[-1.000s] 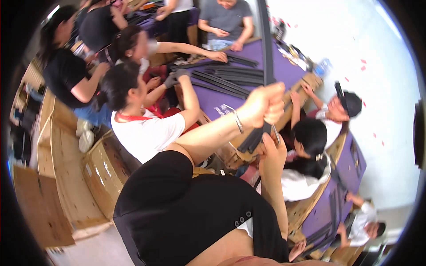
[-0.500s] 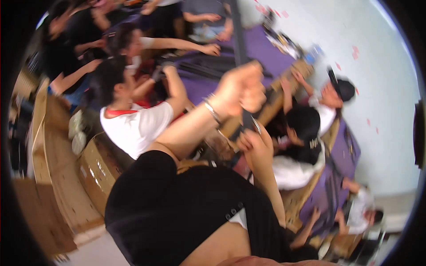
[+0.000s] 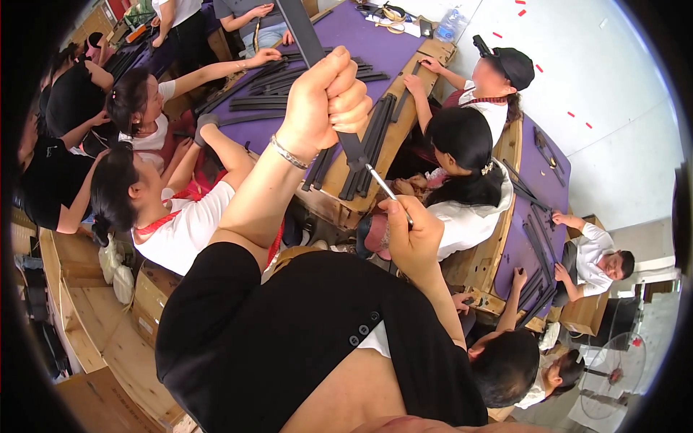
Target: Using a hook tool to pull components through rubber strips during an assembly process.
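Since a second ago the view has swung left, so the purple-topped wooden bench with its rows of dark strips now lies behind the raised hands. Clenched in the left hand, the long flat dark-grey strip stands nearly upright above that bench. The right hand pinches a thin silver metal rod whose tip meets the strip's lower end; steadying the strip firmly while guiding the tip slowly seems wise.

A long wooden-edged worktable covered in purple cloth holds many flat black strips lying in loose bundles, some hanging over its near edge. A second purple-topped table further right carries more black strips.
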A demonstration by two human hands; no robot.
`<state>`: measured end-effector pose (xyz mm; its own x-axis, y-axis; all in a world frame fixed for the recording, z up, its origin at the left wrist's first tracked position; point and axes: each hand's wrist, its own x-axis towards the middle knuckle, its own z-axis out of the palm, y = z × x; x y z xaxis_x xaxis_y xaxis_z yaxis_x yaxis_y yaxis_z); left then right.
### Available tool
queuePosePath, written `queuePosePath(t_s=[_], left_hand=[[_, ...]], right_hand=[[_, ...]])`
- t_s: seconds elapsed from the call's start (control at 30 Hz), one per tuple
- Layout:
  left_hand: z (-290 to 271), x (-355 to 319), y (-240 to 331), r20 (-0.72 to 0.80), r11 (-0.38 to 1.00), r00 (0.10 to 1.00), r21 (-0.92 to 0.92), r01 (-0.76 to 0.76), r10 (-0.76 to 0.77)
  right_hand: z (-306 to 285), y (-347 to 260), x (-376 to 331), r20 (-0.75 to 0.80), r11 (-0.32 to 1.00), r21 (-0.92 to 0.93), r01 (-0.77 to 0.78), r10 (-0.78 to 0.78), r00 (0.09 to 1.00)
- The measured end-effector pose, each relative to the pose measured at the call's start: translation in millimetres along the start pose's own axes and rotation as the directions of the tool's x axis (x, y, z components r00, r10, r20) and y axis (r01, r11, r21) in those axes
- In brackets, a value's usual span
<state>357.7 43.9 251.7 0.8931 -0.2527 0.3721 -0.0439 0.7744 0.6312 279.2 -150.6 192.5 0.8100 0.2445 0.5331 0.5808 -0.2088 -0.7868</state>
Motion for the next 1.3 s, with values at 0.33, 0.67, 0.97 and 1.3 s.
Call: queuePosePath(t_s=[0.33,0.67,0.97,1.3], left_hand=[[-2,-2,2,-0.045,1.0,0.999,0.026,0.016,-0.015],[-6,-1,-3,0.033,0.967,0.999,0.252,-0.04,0.033],[-15,3,-7,-0.009,0.955,0.989,0.262,-0.139,0.146],[-59,-4,-7,-0.07,0.819,0.996,0.568,0.079,-0.048]], right_hand=[[9,-6,9,0.066,0.999,-0.038,0.02,-0.017,0.998],[22,3,30,0.149,0.952,-0.271,0.145,-0.107,0.983],[18,12,41,0.568,0.098,0.714,-0.693,0.498,0.655],[-3,-6,54,-0.073,0.995,-0.087,0.057,-0.064,0.995]])
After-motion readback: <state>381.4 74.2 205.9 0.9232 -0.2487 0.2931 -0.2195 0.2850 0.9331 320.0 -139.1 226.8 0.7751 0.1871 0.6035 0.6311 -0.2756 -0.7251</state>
